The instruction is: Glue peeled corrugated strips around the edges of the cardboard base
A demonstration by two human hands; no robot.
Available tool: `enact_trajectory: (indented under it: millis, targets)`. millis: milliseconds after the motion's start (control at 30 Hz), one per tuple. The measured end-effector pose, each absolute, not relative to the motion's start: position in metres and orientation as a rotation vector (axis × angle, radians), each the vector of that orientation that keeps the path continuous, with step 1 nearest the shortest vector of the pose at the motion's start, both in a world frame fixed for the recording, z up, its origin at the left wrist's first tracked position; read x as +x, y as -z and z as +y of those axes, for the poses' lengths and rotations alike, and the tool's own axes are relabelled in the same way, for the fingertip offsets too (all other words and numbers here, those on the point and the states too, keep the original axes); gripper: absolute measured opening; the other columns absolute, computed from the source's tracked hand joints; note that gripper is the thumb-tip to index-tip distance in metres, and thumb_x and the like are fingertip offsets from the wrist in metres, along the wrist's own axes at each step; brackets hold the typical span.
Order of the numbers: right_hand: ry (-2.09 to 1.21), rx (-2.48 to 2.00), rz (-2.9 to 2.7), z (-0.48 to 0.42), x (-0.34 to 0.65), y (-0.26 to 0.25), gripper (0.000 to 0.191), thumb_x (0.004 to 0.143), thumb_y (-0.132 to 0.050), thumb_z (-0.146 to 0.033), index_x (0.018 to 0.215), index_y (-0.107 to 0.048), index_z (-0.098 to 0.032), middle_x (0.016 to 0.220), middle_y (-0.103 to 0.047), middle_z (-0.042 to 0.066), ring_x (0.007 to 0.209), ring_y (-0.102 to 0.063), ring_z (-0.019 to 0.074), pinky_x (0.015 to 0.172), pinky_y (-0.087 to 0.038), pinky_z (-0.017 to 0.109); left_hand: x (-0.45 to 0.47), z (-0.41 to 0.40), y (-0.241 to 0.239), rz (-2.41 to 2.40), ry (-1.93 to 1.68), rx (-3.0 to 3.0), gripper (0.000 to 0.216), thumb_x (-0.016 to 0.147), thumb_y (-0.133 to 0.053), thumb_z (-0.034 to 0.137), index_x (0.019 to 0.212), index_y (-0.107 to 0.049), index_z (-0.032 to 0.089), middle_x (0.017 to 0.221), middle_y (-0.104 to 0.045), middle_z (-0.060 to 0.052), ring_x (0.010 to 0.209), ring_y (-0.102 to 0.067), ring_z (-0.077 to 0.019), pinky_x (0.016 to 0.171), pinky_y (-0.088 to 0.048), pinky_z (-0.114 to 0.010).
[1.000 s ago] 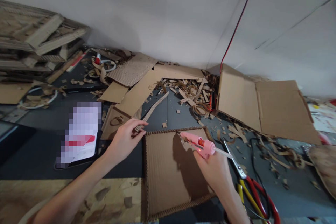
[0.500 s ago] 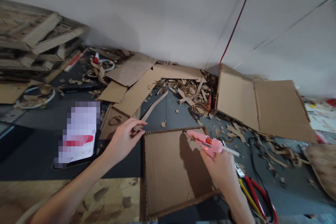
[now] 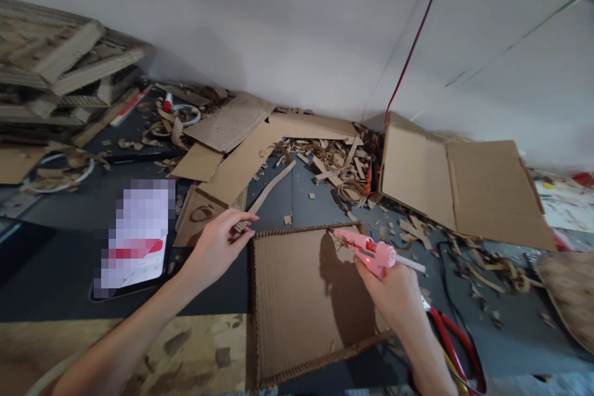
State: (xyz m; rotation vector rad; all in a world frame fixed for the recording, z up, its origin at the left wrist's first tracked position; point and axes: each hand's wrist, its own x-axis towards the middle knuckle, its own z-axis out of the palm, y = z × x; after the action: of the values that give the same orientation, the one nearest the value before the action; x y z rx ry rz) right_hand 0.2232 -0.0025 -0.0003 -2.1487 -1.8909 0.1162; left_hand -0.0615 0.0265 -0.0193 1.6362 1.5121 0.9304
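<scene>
At far left, a stack of corrugated cardboard pieces (image 3: 55, 65) leans at the mat's back edge, with a plywood board (image 3: 139, 346) along the front and a pixelated, unreadable tablet-like object (image 3: 137, 238) between them. The left hand (image 3: 216, 249) is closed in a pinch on a ridged cardboard strip (image 3: 266, 192), its end held just beside the top corner of a flat cardboard panel (image 3: 297, 303). The panel lies on the dark mat, its top and bottom edges lined with similar ridged edging, which appears to explain why the strip is held there. The right hand (image 3: 394, 300) grips a pink glue gun (image 3: 371, 253), nozzle angled down over the panel's upper edge; contact cannot be confirmed. Farther right lies an opened cardboard carton (image 3: 464, 192).
</scene>
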Motion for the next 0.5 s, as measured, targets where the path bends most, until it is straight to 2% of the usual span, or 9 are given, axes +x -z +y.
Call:
enact_trajectory:
  millis: [300,500]
  targets:
    - [-0.035,-2.189,-1.983,-0.001,0.227,0.002,0.022,0.071,-0.044,-0.034,0.053,-0.046,-0.022,0.042,-0.047,0.000,0.041,-0.045,0.0157,0.044,-0.031,0.024,-0.062,0.027,0.020,1.505,-0.947,1.666,0.019,0.075,-0.051,0.026,0.089,-0.062,0.017,0.085,-0.058,-0.005,0.069,-0.059,-0.0152,0.064,-0.054,-0.030]
    - [-0.066,-2.272,-2.021,0.002,0.225,-0.007,0.018,0.073,-0.043,-0.029,0.063,-0.053,-0.019,0.050,-0.055,0.003,0.046,-0.051,0.0175,0.046,-0.033,0.024,-0.062,0.027,0.019,1.514,-0.943,1.659,0.020,0.075,-0.051,0.026,0.088,-0.062,0.016,0.084,-0.058,-0.005,0.069,-0.060,-0.0157,0.064,-0.054,-0.030]
